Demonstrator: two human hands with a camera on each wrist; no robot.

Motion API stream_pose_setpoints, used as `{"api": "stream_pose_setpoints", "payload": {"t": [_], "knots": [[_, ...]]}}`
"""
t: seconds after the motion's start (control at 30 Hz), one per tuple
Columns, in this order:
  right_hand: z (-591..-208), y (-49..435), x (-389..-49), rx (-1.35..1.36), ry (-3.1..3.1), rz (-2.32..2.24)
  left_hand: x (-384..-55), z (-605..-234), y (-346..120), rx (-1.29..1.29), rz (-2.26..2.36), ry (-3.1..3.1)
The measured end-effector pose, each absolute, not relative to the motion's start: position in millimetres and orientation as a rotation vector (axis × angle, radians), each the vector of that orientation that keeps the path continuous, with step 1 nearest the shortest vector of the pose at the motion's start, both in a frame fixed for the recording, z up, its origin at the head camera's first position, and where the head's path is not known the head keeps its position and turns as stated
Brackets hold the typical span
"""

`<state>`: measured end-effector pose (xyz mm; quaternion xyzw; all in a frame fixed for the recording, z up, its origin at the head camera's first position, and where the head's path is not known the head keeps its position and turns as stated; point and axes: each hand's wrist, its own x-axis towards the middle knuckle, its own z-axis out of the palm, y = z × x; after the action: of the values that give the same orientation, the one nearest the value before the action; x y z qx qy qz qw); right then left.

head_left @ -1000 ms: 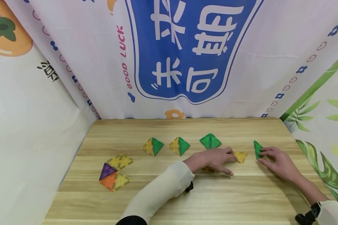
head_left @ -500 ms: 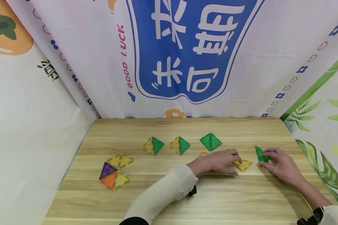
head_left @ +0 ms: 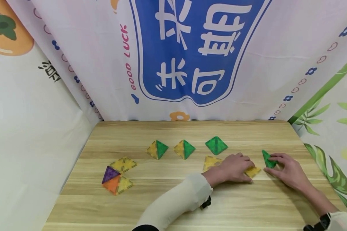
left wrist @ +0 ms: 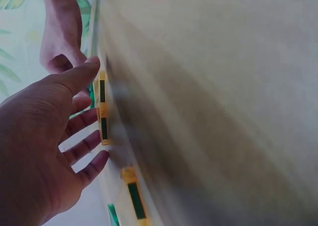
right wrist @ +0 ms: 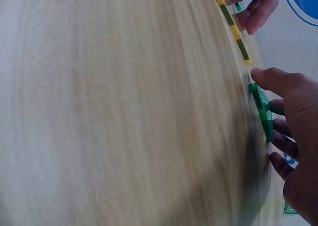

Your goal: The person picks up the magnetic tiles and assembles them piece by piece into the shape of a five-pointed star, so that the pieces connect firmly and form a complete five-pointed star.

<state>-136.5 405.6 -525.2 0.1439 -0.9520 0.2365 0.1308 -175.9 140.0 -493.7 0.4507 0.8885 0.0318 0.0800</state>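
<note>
My left hand (head_left: 234,167) holds a yellow triangular magnetic tile (head_left: 253,171), its thumb and fingers at the tile's edges. In the left wrist view this yellow tile (left wrist: 103,112) lies flat, thumb at one end and fingertips along its side. To the right, my right hand (head_left: 287,168) grips a green triangular magnetic tile (head_left: 267,158) between thumb and fingers. A small gap parts the green tile (right wrist: 261,109) from the yellow one (right wrist: 233,30) in the right wrist view. Another yellow tile (head_left: 210,162) lies partly hidden behind my left wrist.
Behind the left hand lies a green tile pair (head_left: 216,145). Two yellow-and-green pairs, one (head_left: 157,149) left of the other (head_left: 184,149), sit further left. Yellow (head_left: 123,165), purple (head_left: 110,174) and orange (head_left: 112,184) tiles form a cluster at the table's left. A printed curtain (head_left: 248,96) hangs behind.
My left hand has slid the yellow tile right and toward me, closer to the green one. The right hand has drawn the green tile slightly toward me. The yellow tile by my left wrist shows more.
</note>
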Motion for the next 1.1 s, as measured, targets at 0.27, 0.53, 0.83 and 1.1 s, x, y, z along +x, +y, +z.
{"api": "stream_pose_setpoints", "payload": {"t": [0.27, 0.53, 0.83, 1.1], "knots": [[-523.1, 410.6, -132.8, 0.456, -2.796, 0.669, -172.9, -497.6, 141.1, 1.393, 0.098, 2.637], [-524.7, 417.3, -130.4, 0.523, -2.763, 0.603, -178.5, -494.3, 131.5, 1.413, 0.189, 2.541], [-523.8, 414.8, -124.1, 0.543, -2.756, 0.614, -181.6, -494.8, 123.3, 1.246, 0.259, 2.675], [-524.0, 404.0, -117.6, 0.593, -2.722, 0.643, -189.7, -493.4, 121.8, 1.243, 0.295, 2.602]]}}
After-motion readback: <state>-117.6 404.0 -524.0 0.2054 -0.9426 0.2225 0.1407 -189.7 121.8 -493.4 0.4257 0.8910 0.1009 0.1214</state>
